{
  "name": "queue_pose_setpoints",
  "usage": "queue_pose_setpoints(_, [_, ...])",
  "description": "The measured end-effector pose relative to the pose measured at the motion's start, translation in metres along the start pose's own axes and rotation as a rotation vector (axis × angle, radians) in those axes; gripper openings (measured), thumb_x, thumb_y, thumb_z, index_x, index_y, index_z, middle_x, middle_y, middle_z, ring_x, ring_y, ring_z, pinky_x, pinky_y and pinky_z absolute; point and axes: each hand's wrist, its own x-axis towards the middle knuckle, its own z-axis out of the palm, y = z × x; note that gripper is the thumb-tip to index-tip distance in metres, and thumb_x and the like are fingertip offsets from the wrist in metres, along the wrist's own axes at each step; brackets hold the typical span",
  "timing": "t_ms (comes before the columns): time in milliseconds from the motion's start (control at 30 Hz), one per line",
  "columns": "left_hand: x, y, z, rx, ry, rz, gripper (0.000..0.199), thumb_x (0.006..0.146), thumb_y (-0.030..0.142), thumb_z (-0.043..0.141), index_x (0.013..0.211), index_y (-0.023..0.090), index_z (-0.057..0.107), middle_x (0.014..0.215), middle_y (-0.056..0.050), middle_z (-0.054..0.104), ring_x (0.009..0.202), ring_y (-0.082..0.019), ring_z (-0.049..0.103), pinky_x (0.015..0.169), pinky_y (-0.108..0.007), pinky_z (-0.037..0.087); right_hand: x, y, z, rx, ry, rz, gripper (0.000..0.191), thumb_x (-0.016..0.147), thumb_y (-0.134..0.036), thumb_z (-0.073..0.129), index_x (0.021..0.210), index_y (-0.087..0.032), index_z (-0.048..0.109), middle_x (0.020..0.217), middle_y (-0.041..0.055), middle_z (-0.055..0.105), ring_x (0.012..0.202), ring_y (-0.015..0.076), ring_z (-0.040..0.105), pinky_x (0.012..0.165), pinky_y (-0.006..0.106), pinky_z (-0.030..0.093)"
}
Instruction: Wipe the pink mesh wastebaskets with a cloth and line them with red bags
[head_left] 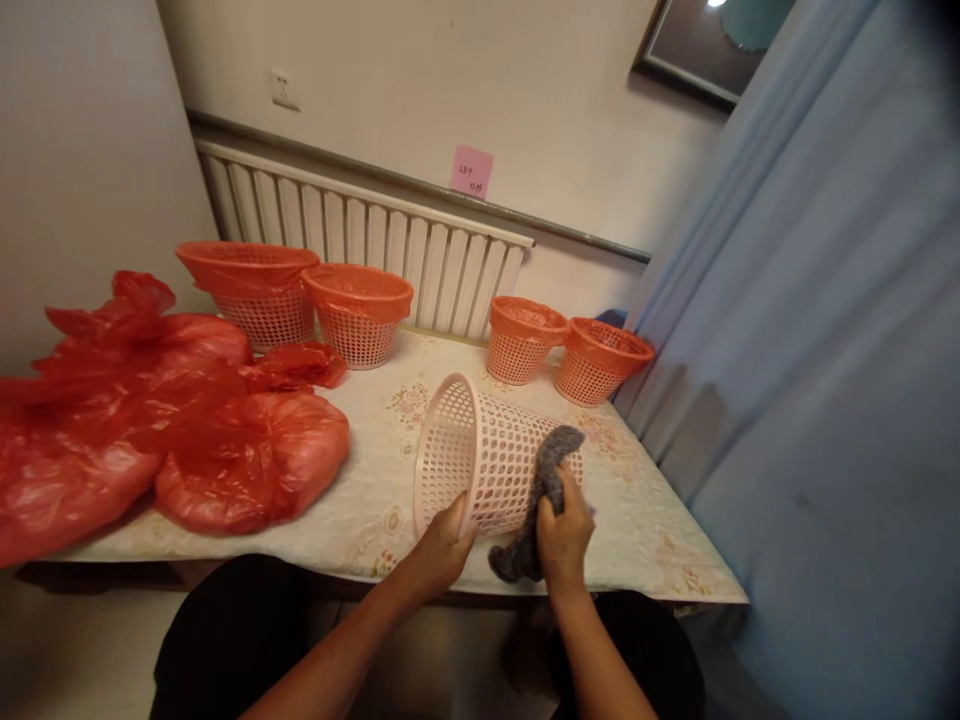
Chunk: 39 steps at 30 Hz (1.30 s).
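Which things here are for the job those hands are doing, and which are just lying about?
In use:
- pale pink basket, gripped near its rim by the left hand
- gray cloth, in the right hand

Probably just about, untouched:
- red plastic bags
- four red-lined baskets
- pink note

Pale basket [506,450] partly behind cloth [547,476]

You have moderate, warm light. Note the glare spot on the framed picture [701,45], far right; soft shadow patches on the curtain [817,330], right; and the darkened far-right corner.
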Motion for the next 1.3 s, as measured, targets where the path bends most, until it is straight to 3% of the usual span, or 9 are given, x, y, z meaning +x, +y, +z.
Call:
queue_pose_setpoints(133, [-0.002, -0.010, 0.001, -0.011, -0.004, 0.053, 0.043, 0.093, 0.026, 0.042, 0.134, 0.016, 0.047, 0.136, -0.011, 0.055, 0.127, -0.024, 0.048, 0.111, -0.041, 0.033, -0.026, -0.048, 0.013, 0.171, -0.068, -0.200, 0.055, 0.079, -0.010, 0.044, 0.134, -0.018, 0.048, 0.141, 0.0115, 0.047, 0.131, 0.0245, 0.044, 0.108, 0.050, 0.037])
queue_pose_setpoints(267, [-0.011, -0.016, 0.002, -0.001, -0.020, 0.089, 0.041, 0.093, 0.026, 0.040, 0.132, 0.017, 0.048, 0.134, -0.011, 0.057, 0.122, -0.025, 0.052, 0.108, -0.041, 0.037, -0.025, -0.076, 0.018, 0.273, -0.067, -0.313, 0.063, 0.077, -0.005, 0.044, 0.137, -0.022, 0.044, 0.144, 0.0089, 0.044, 0.134, 0.0250, 0.040, 0.109, 0.052, 0.037])
queue_pose_setpoints(533, [-0.026, -0.023, 0.007, 0.013, -0.113, 0.081, 0.033, 0.092, 0.022, 0.043, 0.122, 0.021, 0.058, 0.124, -0.006, 0.064, 0.114, -0.022, 0.057, 0.102, -0.035, 0.042, 0.033, -0.098, 0.017, 0.290, -0.188, -0.187, 0.057, 0.073, -0.003, 0.043, 0.127, -0.016, 0.056, 0.136, 0.0100, 0.053, 0.130, 0.0198, 0.045, 0.112, 0.043, 0.034])
queue_pose_setpoints(633, [-0.024, -0.018, 0.008, -0.039, -0.134, 0.029, 0.033, 0.089, 0.019, 0.047, 0.119, 0.019, 0.059, 0.118, -0.005, 0.067, 0.111, -0.023, 0.059, 0.099, -0.037, 0.045, 0.043, -0.100, 0.017, 0.309, -0.227, -0.160, 0.057, 0.073, -0.003, 0.043, 0.126, -0.018, 0.057, 0.136, 0.0085, 0.054, 0.129, 0.0190, 0.046, 0.112, 0.042, 0.034])
queue_pose_setpoints(767, [-0.009, 0.003, 0.009, -0.152, -0.031, -0.038, 0.048, 0.079, 0.007, 0.050, 0.126, 0.017, 0.053, 0.121, -0.008, 0.064, 0.111, -0.023, 0.058, 0.099, -0.039, 0.046, 0.039, -0.098, 0.017, 0.314, -0.215, -0.155, 0.056, 0.073, -0.003, 0.043, 0.125, -0.018, 0.057, 0.136, 0.0087, 0.053, 0.130, 0.0198, 0.046, 0.112, 0.043, 0.034])
queue_pose_setpoints(867, [0.003, 0.014, 0.013, -0.124, 0.076, 0.005, 0.056, 0.076, 0.002, 0.045, 0.131, 0.016, 0.047, 0.132, -0.010, 0.057, 0.121, -0.023, 0.051, 0.108, -0.041, 0.037, 0.036, -0.093, 0.015, 0.298, -0.202, -0.176, 0.056, 0.073, -0.003, 0.044, 0.125, -0.019, 0.058, 0.135, 0.0081, 0.055, 0.128, 0.0206, 0.047, 0.111, 0.044, 0.035])
queue_pose_setpoints(1033, [0.003, 0.013, 0.016, -0.047, 0.135, -0.010, 0.045, 0.084, 0.008, 0.041, 0.128, 0.017, 0.048, 0.131, -0.010, 0.057, 0.122, -0.023, 0.051, 0.109, -0.040, 0.035, 0.048, -0.078, 0.011, 0.273, -0.262, -0.250, 0.058, 0.070, -0.002, 0.043, 0.123, -0.021, 0.059, 0.130, 0.0063, 0.058, 0.125, 0.0198, 0.050, 0.110, 0.043, 0.037])
queue_pose_setpoints(1167, [-0.002, 0.013, 0.014, -0.028, 0.106, -0.033, 0.039, 0.090, 0.019, 0.044, 0.128, 0.016, 0.048, 0.129, -0.012, 0.059, 0.121, -0.024, 0.052, 0.108, -0.041, 0.036, 0.064, -0.052, 0.011, 0.193, -0.285, -0.247, 0.054, 0.070, -0.005, 0.043, 0.118, -0.019, 0.062, 0.126, 0.0070, 0.061, 0.120, 0.0208, 0.054, 0.107, 0.043, 0.038])
queue_pose_setpoints(1300, [-0.003, 0.013, 0.012, -0.015, 0.084, -0.011, 0.041, 0.091, 0.020, 0.041, 0.132, 0.016, 0.044, 0.131, -0.012, 0.057, 0.124, -0.023, 0.051, 0.109, -0.041, 0.035, 0.076, -0.008, 0.004, 0.057, -0.254, -0.152, 0.049, 0.071, -0.009, 0.043, 0.116, -0.017, 0.063, 0.122, 0.0091, 0.063, 0.115, 0.0224, 0.057, 0.102, 0.040, 0.041])
